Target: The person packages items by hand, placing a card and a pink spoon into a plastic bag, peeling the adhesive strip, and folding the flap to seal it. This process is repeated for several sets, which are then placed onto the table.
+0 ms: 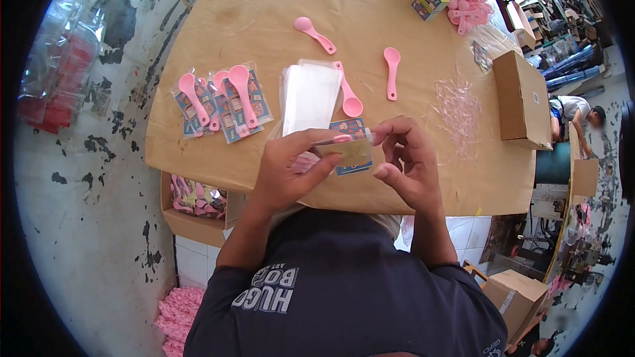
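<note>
My left hand (294,165) grips a small clear packet (347,150) between thumb and fingers, with a bit of pink showing at its upper edge. At the packet's right end is my right hand (407,162), its fingers curled and thumb apart from them; whether it pinches the plastic edge is hard to tell. Beneath the packet lie blue printed cards (350,125). Just beyond my left hand sits a stack of clear bags (307,99), with a pink spoon (350,100) at its right side. Packed spoons with cards (241,102) lie farther left.
Two loose pink spoons (314,34) (392,74) lie farther back. Thin plastic strips (460,116) and a cardboard box (526,99) are at the right. A small printed box (430,2) stands beside piled pink spoons (468,6). An open carton (192,221) is below left. Another person (572,109) bends at far right.
</note>
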Tool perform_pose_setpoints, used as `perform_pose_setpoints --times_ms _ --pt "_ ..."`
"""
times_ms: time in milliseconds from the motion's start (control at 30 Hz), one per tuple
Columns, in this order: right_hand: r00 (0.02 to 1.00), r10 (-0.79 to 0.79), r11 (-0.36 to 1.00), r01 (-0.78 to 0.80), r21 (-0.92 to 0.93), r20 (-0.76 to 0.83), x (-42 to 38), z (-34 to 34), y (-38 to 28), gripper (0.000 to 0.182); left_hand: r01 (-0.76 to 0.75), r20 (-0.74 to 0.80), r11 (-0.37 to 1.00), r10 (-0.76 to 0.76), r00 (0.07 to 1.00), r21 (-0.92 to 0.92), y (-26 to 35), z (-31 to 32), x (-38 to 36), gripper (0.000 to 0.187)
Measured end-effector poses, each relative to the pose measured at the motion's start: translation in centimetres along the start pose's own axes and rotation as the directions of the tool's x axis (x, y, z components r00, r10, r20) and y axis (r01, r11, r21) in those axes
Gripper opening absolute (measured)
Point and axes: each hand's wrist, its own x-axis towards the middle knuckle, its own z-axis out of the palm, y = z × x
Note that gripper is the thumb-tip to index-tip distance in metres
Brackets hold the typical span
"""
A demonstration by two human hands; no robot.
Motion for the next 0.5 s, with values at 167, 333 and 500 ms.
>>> perform_pose_setpoints --times_ms 167,333,500 --pt "0.994 -0.105 0.972 0.103 -0.213 0.003 0.8 1.0 -0.1 0.056 0.01 0.124 1.0 -0.012 0.992 0.023 0.5 0.6 0.0 0.032" --pt "0.994 0.048 0.942 -0.076 -0.326 -0.094 0.4 0.1 0.2 0.041 -0.226 -0.088 0.974 0.226 0.97 0.006 0.0 -1.9 1.0 0.028" --pt "0.986 0.078 0.964 -0.113 -0.239 -0.15 -0.8 -1.4 1.0 0.023 -0.244 -0.204 0.793 0.416 0.886 0.558 1.2 -7.7 1.5 0.042"
